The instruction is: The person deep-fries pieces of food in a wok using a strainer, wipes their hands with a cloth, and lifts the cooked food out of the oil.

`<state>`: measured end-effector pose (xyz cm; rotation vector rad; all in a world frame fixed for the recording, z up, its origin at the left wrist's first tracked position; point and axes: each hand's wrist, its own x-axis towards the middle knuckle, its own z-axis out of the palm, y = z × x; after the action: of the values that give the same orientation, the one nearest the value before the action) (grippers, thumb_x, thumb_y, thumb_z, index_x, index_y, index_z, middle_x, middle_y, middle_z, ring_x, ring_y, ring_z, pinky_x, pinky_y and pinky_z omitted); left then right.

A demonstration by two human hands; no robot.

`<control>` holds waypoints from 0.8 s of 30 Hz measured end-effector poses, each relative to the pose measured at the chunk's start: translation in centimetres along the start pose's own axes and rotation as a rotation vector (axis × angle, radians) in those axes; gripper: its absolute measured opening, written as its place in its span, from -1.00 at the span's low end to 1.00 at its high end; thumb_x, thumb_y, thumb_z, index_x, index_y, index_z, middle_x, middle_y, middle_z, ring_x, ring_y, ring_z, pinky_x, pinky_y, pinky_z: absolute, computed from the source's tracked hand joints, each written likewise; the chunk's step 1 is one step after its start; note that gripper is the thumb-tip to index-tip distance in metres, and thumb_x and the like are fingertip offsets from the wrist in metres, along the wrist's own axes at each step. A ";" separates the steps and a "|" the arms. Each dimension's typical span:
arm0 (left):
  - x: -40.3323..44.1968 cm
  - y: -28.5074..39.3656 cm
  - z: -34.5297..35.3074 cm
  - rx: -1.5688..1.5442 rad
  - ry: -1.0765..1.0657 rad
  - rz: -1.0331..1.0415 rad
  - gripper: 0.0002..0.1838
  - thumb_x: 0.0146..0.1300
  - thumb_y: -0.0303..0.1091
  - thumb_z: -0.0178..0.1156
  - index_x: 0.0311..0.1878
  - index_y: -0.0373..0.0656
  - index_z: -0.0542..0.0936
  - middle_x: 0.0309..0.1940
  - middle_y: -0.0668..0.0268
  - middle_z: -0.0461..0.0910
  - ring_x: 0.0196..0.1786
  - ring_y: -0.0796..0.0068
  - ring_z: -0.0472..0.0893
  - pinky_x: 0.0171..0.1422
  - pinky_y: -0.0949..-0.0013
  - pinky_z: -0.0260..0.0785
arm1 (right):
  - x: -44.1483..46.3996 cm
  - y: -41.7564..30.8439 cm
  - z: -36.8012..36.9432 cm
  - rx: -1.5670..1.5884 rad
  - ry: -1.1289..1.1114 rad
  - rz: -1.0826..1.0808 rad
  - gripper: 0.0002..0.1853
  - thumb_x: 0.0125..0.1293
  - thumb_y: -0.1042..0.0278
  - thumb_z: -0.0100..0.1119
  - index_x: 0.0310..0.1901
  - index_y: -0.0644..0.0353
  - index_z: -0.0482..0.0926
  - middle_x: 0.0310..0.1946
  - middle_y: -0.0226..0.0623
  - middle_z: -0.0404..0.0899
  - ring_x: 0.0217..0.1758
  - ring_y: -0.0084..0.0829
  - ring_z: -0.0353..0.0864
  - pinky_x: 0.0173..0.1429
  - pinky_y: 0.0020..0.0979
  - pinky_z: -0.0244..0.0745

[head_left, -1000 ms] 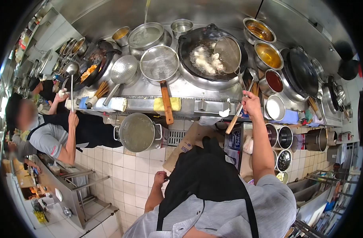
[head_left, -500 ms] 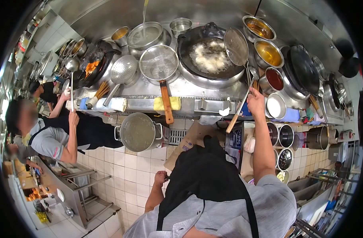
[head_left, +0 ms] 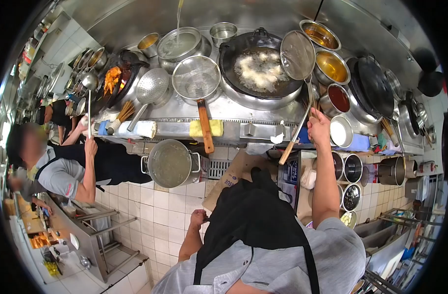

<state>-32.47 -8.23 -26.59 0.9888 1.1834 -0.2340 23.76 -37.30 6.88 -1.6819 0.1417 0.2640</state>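
My right hand (head_left: pixel 319 129) is beside the long handle (head_left: pixel 300 128) of a round mesh strainer (head_left: pixel 298 55). Its fingers look loosely bent and partly apart, with the handle along their left side. The strainer leans between the wok's right rim and the metal bowls. In the black wok (head_left: pixel 227 63), pale pieces of food (head_left: pixel 260 69) bubble in hot oil. A ladle (head_left: pixel 313 91) lies near the strainer's handle. Low beside my black apron (head_left: pixel 248 215), my left hand (head_left: pixel 199 218) is closed, a small dark bit showing at its fingertips.
A co-worker (head_left: pixel 69 161) at left holds a long ladle (head_left: pixel 90 81) near another wok. A wooden-handled strainer (head_left: pixel 203 117) and perforated scoop (head_left: pixel 153 85) lie on the stove. Bowls of yellow liquid (head_left: pixel 333 66) and red sauce (head_left: pixel 338 98) stand right; a large pot (head_left: pixel 169 162) stands below.
The mesh strainer's head has shifted right and up, away from the wok. My right hand has moved slightly right and its fingers have loosened. Orange food rises in the co-worker's wok.
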 end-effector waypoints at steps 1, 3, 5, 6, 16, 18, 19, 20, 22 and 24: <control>-0.4 0.2 0.2 -0.015 -0.003 -0.011 -0.83 0.24 -0.51 -0.03 -0.13 -0.18 0.48 -0.43 0.26 0.56 -0.42 0.40 0.59 -0.41 0.30 0.52 | 0.0 -0.1 0.0 0.013 -0.006 0.005 -0.51 0.31 0.50 -0.01 0.30 0.23 0.40 -0.63 -0.46 0.40 -0.79 -0.66 0.22 -0.75 -0.53 0.11; -1.2 0.7 0.6 0.018 0.039 -0.041 -0.85 0.26 -0.49 -0.01 -0.13 -0.17 0.49 -0.43 0.26 0.56 -0.40 0.39 0.59 -0.38 0.28 0.54 | -0.1 -0.1 0.1 0.032 -0.019 0.016 -0.51 0.30 0.51 -0.01 0.29 0.24 0.40 -0.63 -0.46 0.40 -0.78 -0.66 0.23 -0.75 -0.54 0.11; -2.0 1.2 1.2 0.043 0.088 -0.046 -0.88 0.29 -0.46 0.02 -0.15 -0.15 0.50 -0.42 0.27 0.56 -0.39 0.40 0.58 -0.36 0.26 0.54 | -0.1 0.1 0.5 0.045 -0.034 0.026 -0.51 0.30 0.51 0.00 0.29 0.24 0.40 -0.63 -0.45 0.41 -0.78 -0.66 0.24 -0.75 -0.54 0.11; -2.8 1.9 1.9 0.052 0.116 -0.037 -0.90 0.30 -0.44 0.03 -0.16 -0.15 0.50 -0.42 0.28 0.56 -0.39 0.40 0.58 -0.36 0.26 0.54 | -0.1 0.3 0.8 0.053 -0.041 0.023 -0.51 0.30 0.50 0.00 0.29 0.24 0.40 -0.63 -0.45 0.41 -0.77 -0.66 0.24 -0.75 -0.54 0.11; -4.1 3.3 2.7 -0.037 0.077 -0.031 -0.79 0.24 -0.34 0.28 -0.25 -0.24 0.47 -0.51 0.26 0.55 -0.49 0.40 0.56 -0.39 0.34 0.52 | -1.8 2.7 7.8 -0.005 -0.216 -0.130 -0.53 0.35 0.48 -0.02 0.30 0.22 0.39 -0.62 -0.47 0.42 -0.75 -0.65 0.25 -0.70 -0.51 0.13; -3.4 2.6 2.0 -0.027 0.051 -0.023 -0.75 0.18 -0.36 0.35 -0.25 -0.24 0.46 -0.50 0.24 0.56 -0.49 0.39 0.57 -0.41 0.35 0.51 | -3.5 2.0 10.4 -0.038 -0.276 -0.111 -0.54 0.36 0.48 -0.02 0.31 0.22 0.39 -0.61 -0.46 0.44 -0.75 -0.64 0.26 -0.70 -0.51 0.14; -2.9 1.9 1.6 -0.020 0.037 -0.019 -0.72 0.15 -0.37 0.38 -0.25 -0.25 0.46 -0.49 0.23 0.56 -0.48 0.39 0.58 -0.42 0.35 0.51 | -4.4 1.9 11.7 0.029 -0.346 -0.051 -0.54 0.36 0.49 -0.01 0.30 0.22 0.39 -0.61 -0.44 0.45 -0.75 -0.63 0.27 -0.70 -0.50 0.16; -2.8 0.6 1.4 0.143 0.079 0.146 -0.71 0.13 -0.40 0.39 -0.23 -0.26 0.45 -0.47 0.19 0.58 -0.46 0.38 0.60 -0.44 0.36 0.50 | -5.2 1.9 13.0 0.097 -0.415 0.009 -0.55 0.35 0.50 -0.01 0.29 0.22 0.40 -0.60 -0.43 0.47 -0.75 -0.63 0.29 -0.70 -0.50 0.18; -2.0 -1.0 0.5 0.135 -0.041 0.242 -0.76 0.19 -0.40 0.30 -0.17 -0.26 0.46 -0.41 0.18 0.60 -0.38 0.31 0.64 -0.35 0.25 0.52 | -5.9 2.8 15.8 0.142 -0.540 0.046 -0.57 0.33 0.51 0.02 0.25 0.26 0.41 -0.60 -0.40 0.48 -0.75 -0.60 0.31 -0.70 -0.49 0.22; -2.7 -1.1 0.2 0.213 -0.069 0.247 -0.88 0.31 -0.42 0.09 -0.14 -0.23 0.47 -0.31 0.20 0.61 -0.29 0.25 0.67 -0.26 0.13 0.51 | -6.5 3.2 18.9 0.166 -0.601 0.151 -0.60 0.32 0.50 0.05 0.20 0.30 0.43 -0.59 -0.35 0.49 -0.75 -0.59 0.32 -0.70 -0.48 0.26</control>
<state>-34.07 -9.91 -24.82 1.2927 0.9761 -0.1985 15.00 -19.43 3.41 -1.3666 -0.1562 0.8336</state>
